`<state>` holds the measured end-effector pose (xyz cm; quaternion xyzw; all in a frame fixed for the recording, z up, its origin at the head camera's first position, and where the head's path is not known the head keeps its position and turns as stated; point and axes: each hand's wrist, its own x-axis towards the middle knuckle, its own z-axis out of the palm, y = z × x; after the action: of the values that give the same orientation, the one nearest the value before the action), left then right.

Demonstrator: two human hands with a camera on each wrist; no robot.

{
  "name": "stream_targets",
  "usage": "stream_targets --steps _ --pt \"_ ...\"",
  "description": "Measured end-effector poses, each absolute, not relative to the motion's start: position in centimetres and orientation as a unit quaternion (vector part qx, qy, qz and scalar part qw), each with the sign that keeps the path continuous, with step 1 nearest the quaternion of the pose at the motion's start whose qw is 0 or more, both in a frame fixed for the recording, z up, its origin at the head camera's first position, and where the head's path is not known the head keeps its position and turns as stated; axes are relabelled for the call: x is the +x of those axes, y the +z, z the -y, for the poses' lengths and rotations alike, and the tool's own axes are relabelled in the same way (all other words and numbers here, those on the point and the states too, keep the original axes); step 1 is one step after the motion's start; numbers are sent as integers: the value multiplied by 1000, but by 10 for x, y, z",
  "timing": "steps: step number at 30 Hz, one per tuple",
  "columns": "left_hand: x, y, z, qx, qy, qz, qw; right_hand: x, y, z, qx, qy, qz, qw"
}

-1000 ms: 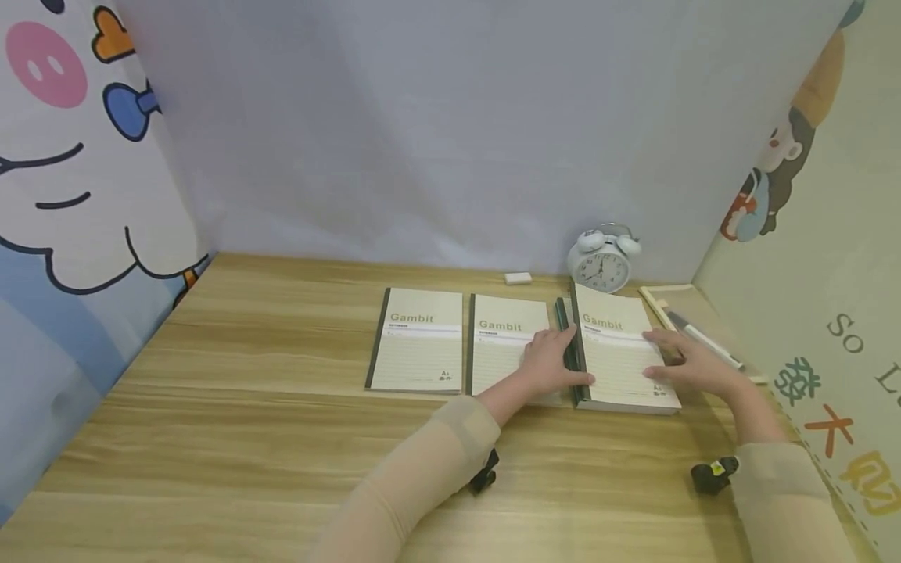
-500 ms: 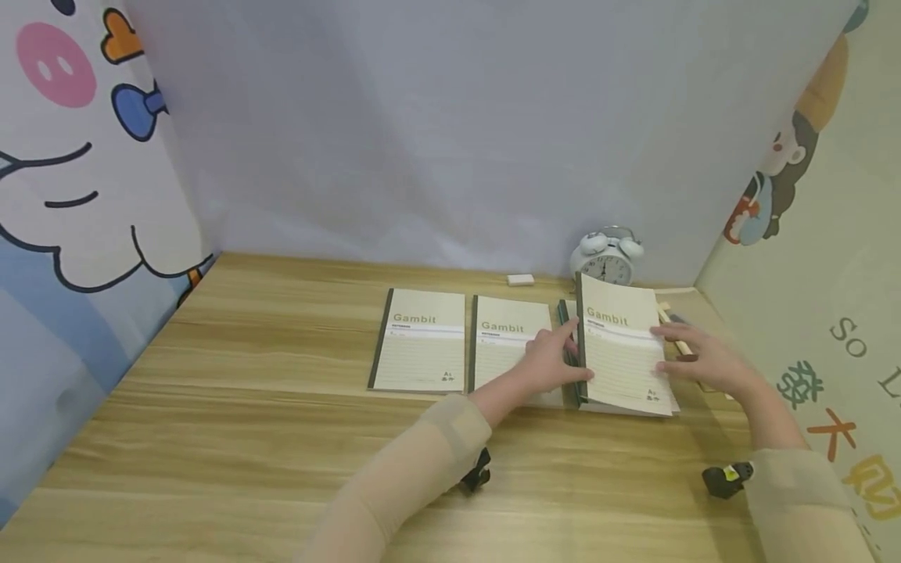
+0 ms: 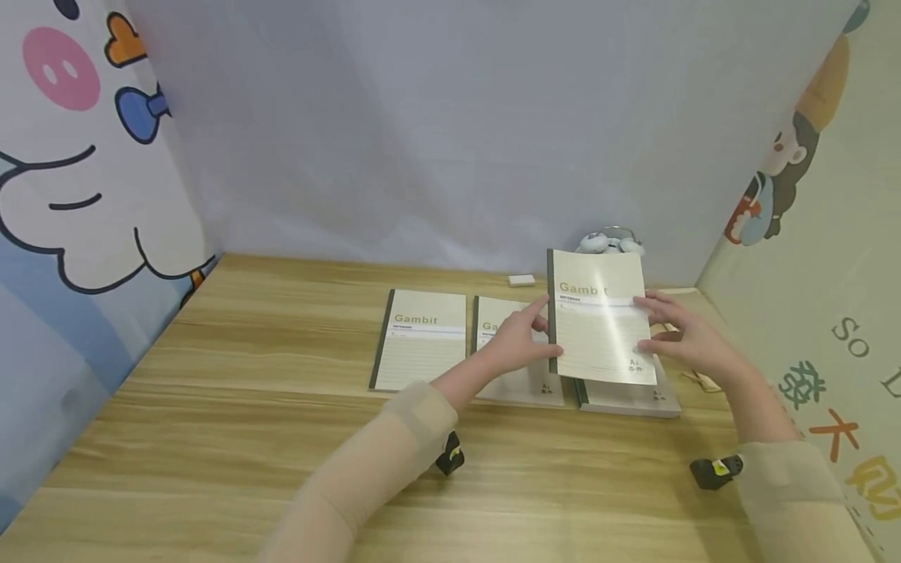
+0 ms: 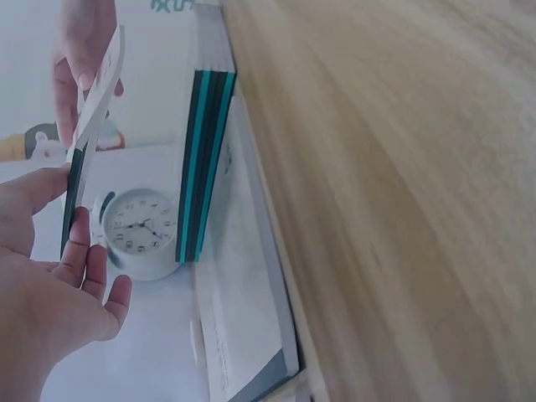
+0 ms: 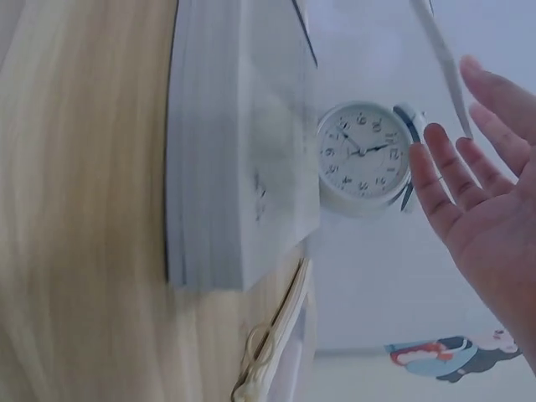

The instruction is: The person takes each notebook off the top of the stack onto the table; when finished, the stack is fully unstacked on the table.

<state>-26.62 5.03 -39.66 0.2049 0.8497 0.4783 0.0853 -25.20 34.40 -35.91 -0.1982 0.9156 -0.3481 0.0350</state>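
A cream "Gambit" notebook (image 3: 598, 336) with a dark spine is held up, tilted, above a stack of notebooks (image 3: 626, 399). On its spine side, my left hand (image 3: 517, 340) pinches the edge between thumb and fingers. My right hand (image 3: 693, 344) holds the opposite edge, thumb nearer me. In the left wrist view, green-and-black spines (image 4: 203, 167) of the stack show below the lifted notebook. The right wrist view shows the page edges of the stack (image 5: 209, 167), with the right hand (image 5: 494, 193) above it.
Two similar notebooks lie left of the stack: one in full view (image 3: 421, 344), one partly behind my left arm (image 3: 521, 383). A white eraser (image 3: 522, 280) sits near the back wall. Behind the lifted notebook stands a white alarm clock (image 3: 608, 242). A beige looped item (image 5: 260, 360) lies right.
Both hands have raised the top notebook off the stack and shifted it slightly left. It now covers most of the clock in the head view, and the stack beneath shows.
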Motion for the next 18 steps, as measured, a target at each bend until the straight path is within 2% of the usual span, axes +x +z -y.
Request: stream_targets --steps 7,13,18 --pt "-269 -386 -30 184 507 -838 84 -257 -344 -321 -220 -357 -908 20" --pt "-272 -374 -10 204 530 -821 53 -261 -334 -300 -214 -369 -904 2" --pt "-275 -367 10 205 537 -817 36 -264 -328 -281 -250 -413 -875 -19"
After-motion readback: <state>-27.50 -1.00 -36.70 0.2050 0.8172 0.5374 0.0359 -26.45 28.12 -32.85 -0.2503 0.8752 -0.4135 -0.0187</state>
